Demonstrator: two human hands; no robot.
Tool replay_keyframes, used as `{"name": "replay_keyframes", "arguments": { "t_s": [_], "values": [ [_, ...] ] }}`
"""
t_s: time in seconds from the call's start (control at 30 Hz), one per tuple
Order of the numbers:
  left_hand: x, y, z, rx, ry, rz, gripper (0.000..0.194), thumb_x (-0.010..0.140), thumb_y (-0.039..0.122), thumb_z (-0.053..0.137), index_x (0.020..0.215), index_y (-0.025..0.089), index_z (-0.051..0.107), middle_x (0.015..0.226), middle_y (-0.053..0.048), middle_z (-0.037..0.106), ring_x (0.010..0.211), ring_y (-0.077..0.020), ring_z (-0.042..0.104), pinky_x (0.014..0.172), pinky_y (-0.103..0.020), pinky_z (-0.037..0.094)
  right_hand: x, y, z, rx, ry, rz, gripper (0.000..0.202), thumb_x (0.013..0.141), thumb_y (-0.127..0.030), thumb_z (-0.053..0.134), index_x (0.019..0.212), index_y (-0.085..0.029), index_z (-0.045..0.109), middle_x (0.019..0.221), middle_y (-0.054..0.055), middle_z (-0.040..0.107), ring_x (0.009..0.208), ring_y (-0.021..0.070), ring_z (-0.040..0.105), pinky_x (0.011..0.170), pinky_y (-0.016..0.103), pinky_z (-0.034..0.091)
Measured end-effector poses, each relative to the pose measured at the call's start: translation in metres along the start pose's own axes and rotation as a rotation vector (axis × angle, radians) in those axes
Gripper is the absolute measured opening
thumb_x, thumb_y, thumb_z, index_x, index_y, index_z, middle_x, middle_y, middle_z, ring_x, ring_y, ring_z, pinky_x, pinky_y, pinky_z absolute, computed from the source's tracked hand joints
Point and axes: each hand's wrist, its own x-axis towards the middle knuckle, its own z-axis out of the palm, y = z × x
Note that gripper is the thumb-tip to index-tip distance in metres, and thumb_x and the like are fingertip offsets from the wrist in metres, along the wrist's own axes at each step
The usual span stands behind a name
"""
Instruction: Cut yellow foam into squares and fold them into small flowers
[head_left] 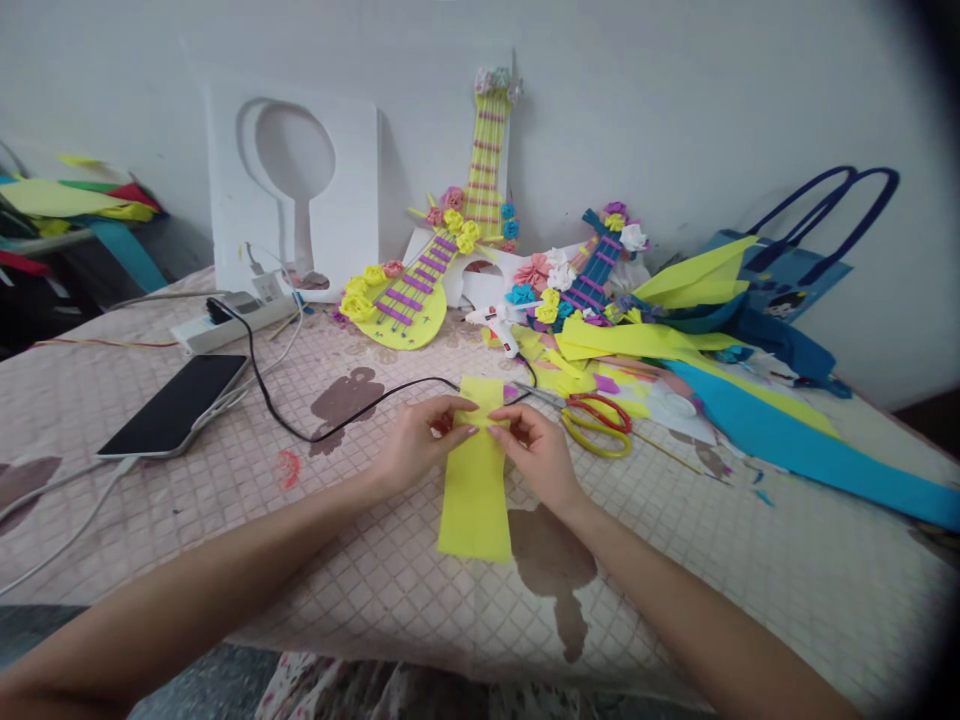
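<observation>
Both your left hand [426, 440] and right hand [538, 455] are nearly closed, pinching the yellow strip [476, 505] between thumb and fingers near its far end, over the counter [360, 580]. Scissors [600, 412] lie beside your right hand; farther out, the glue gun [493, 322] stands near a yellow guitar shape [409, 318].

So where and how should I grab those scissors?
Probably by the red and yellow handles of the scissors, coming from the right with the right hand: the handles lie on that side, while the blades point left toward the yellow strip.
</observation>
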Motion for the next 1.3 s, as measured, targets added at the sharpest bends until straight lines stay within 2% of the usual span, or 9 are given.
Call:
{"name": "replay_keyframes", "arguments": {
  "t_s": [0.2,0.33,0.43,0.53,0.63,0.77,1.0,1.2,1.3],
  "values": [
    [0.0005,0.0034,-0.0006,0.059,0.039,0.086,0.010,0.080,0.023,0.061,0.081,0.017,0.069,0.082,-0.005,0.060,0.075,-0.0138,0.056,0.064,-0.024,0.045,0.0012,-0.0037,-0.0007,-0.145,0.082,-0.172,0.006,0.079,-0.025,0.060,0.080,-0.021,0.065,0.083,0.003,0.056,0.070,0.0155,0.054,0.058,0.027,0.044],
    [0.0010,0.0041,-0.0009,0.051,0.091,0.187,0.008,0.077,0.024,0.065,0.081,0.018,0.069,0.101,-0.008,0.060,0.099,-0.0191,0.055,0.088,-0.033,0.043,0.0016,-0.0074,-0.0011,-0.203,0.121,-0.255,0.005,0.079,-0.023,0.061,0.076,-0.022,0.065,0.089,0.005,0.054,0.086,0.0188,0.055,0.075,0.033,0.046],
    [0.0007,0.0033,0.0009,-0.001,0.043,0.140,0.013,0.076,0.029,0.067,0.082,0.017,0.068,0.094,-0.008,0.065,0.095,-0.0202,0.058,0.086,-0.034,0.044,0.0019,-0.0084,-0.0010,-0.163,0.089,-0.267,0.005,0.080,-0.022,0.061,0.075,-0.022,0.064,0.088,0.004,0.057,0.089,0.0191,0.055,0.083,0.035,0.044],
    [0.0004,0.0034,0.0019,-0.062,0.004,-0.003,0.016,0.077,0.032,0.066,0.079,0.016,0.069,0.083,-0.006,0.070,0.083,-0.0192,0.063,0.079,-0.031,0.047,0.0027,-0.0078,-0.0015,-0.057,0.041,-0.200,0.007,0.080,-0.025,0.060,0.076,-0.021,0.063,0.083,0.003,0.060,0.083,0.0181,0.057,0.077,0.033,0.046],
    [0.0011,0.0054,-0.0002,-0.101,-0.028,-0.096,0.020,0.078,0.035,0.064,0.082,0.016,0.071,0.084,-0.005,0.072,0.077,-0.0183,0.065,0.075,-0.029,0.048,0.0037,-0.0067,-0.0028,0.044,0.001,-0.053,0.012,0.081,-0.032,0.059,0.078,-0.021,0.063,0.078,0.002,0.062,0.075,0.0166,0.058,0.069,0.029,0.046],
    [0.0030,0.0053,-0.0032,-0.158,-0.042,-0.138,0.023,0.077,0.037,0.063,0.080,0.015,0.072,0.083,-0.005,0.073,0.077,-0.0188,0.065,0.069,-0.026,0.048,0.0050,-0.0052,-0.0045,0.070,0.022,0.043,0.018,0.079,-0.036,0.060,0.072,-0.019,0.062,0.069,0.001,0.061,0.067,0.0157,0.056,0.065,0.027,0.045],
    [0.0056,-0.0028,-0.0018,-0.315,-0.073,-0.195,0.027,0.079,0.037,0.060,0.088,0.014,0.072,0.088,-0.005,0.072,0.076,-0.0168,0.064,0.064,-0.024,0.048,0.0063,0.0002,-0.0055,0.193,0.070,0.146,0.021,0.074,-0.039,0.066,0.072,-0.019,0.063,0.068,0.000,0.063,0.064,0.0142,0.054,0.062,0.026,0.043],
    [0.0067,-0.0008,-0.0056,-0.280,-0.036,-0.210,0.032,0.080,0.040,0.059,0.093,0.013,0.070,0.091,-0.007,0.071,0.081,-0.0185,0.064,0.068,-0.026,0.048,0.0056,-0.0002,-0.0047,0.275,-0.075,0.216,0.020,0.071,-0.037,0.069,0.076,-0.019,0.063,0.071,-0.001,0.062,0.064,0.0131,0.055,0.062,0.026,0.044],
    [0.0064,0.0004,-0.0063,-0.425,-0.130,-0.249,0.040,0.077,0.041,0.063,0.106,0.014,0.064,0.099,-0.009,0.070,0.086,-0.0208,0.065,0.071,-0.028,0.050,0.0066,0.0012,-0.0040,0.331,-0.014,0.244,0.021,0.071,-0.037,0.069,0.072,-0.019,0.060,0.067,-0.002,0.060,0.061,0.0127,0.054,0.060,0.026,0.045]
  ]
}}
